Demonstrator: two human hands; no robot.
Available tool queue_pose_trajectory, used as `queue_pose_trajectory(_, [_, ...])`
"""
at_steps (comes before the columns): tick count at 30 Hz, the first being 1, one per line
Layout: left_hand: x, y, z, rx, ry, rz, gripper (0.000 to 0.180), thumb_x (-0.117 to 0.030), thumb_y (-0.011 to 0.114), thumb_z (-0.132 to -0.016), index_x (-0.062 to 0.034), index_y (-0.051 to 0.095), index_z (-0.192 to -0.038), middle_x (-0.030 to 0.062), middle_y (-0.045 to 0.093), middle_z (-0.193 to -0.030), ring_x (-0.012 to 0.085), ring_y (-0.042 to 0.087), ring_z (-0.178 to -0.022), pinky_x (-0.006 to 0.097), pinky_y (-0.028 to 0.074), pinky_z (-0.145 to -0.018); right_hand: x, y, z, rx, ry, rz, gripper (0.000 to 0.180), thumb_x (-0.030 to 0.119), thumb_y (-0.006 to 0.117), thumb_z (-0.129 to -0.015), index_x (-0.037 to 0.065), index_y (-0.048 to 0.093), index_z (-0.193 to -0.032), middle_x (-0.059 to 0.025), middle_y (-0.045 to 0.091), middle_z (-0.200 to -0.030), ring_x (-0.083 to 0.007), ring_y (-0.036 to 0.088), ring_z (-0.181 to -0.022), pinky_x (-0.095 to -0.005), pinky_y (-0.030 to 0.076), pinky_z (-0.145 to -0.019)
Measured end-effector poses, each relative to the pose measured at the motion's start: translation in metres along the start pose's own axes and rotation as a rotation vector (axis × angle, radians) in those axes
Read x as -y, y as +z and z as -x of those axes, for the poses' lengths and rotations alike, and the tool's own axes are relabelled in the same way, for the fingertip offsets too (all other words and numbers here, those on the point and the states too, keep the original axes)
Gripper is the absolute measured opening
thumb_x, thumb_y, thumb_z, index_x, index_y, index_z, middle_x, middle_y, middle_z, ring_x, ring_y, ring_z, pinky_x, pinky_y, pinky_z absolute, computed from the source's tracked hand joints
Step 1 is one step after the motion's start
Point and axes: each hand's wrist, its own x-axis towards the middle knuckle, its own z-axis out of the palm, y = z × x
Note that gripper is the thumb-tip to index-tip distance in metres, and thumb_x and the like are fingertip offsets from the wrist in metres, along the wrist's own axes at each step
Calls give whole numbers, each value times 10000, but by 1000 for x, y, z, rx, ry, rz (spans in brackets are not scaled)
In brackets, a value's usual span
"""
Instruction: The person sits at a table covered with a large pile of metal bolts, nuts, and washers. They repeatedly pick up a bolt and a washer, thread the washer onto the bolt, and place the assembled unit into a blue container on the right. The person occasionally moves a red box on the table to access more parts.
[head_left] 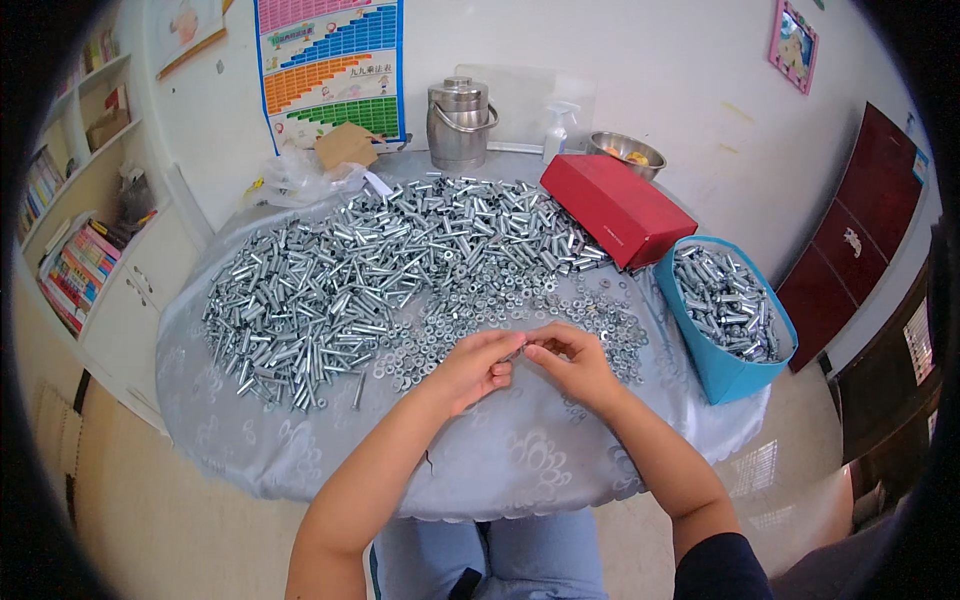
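Over the near middle of the table, my left hand (474, 370) and my right hand (576, 366) meet fingertip to fingertip. Both are closed in a pinch at a small metal part (519, 349), mostly covered by the fingers; its exact kind cannot be made out. Just beyond them spreads a layer of washers and nuts (470, 312). A large heap of silvery metal sleeves and bolts (310, 290) fills the left and far part of the table. One single bolt (359, 391) lies apart at the heap's near edge.
A blue fabric bin (735, 380) full of metal bolts stands at the table's right edge. Beside it lies a red box (625, 212). Behind are a metal bowl (652, 172), a spray bottle (554, 138), a steel pot (458, 130) and a plastic bag (305, 180). A patterned cloth (260, 440) covers the table.
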Motion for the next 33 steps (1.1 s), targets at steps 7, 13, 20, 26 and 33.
queue_pose_trajectory(7, [-3, 1, 3, 13, -25, -66, 133, -203, 571, -868, -75, 537, -885, -47, 410, -706, 55, 352, -577, 199, 330, -523, 3, -3, -1, 27, -170, 229, 159, 85, 675, -750, 42, 643, -900, -19, 518, -692, -84, 445, -602, -219, 364, -544])
queue_pose_trajectory(13, [-1, -5, -1, 81, -40, -105, 176, -190, 534, -883, -46, 563, -979, -39, 425, -726, 49, 358, -580, 197, 333, -524, 12, -4, -1, -27, 65, 77, 163, 92, 694, -736, 54, 645, -887, 25, 487, -675, -58, 419, -606, -214, 366, -552])
queue_pose_trajectory(20, [-4, -3, 1, 47, -16, -52, 178, -173, 517, -872, -22, 562, -954, -17, 435, -743, 51, 351, -553, 199, 320, -501, -1, -19, -7, -245, 147, -132, 129, 122, 650, -799, 7, 628, -854, 8, 582, -727, -44, 503, -654, -183, 391, -573])
queue_pose_trajectory(26, [-4, -10, -3, -7, -22, -14, 113, -127, 493, -844, -29, 540, -873, 9, 487, -766, 70, 362, -550, 219, 337, -510, -11, -43, -11, -324, 79, 281, 150, 127, 658, -765, 5, 628, -846, -44, 589, -725, -106, 523, -639, -231, 420, -583])
queue_pose_trajectory(33, [-3, -15, -4, 3, -27, 62, 128, -151, 477, -828, -35, 517, -863, 17, 489, -749, 77, 361, -541, 220, 327, -500, -12, -56, -5, -243, 165, 697, 155, 140, 659, -700, 70, 666, -838, -126, 593, -817, -277, 564, -749, -364, 450, -680])
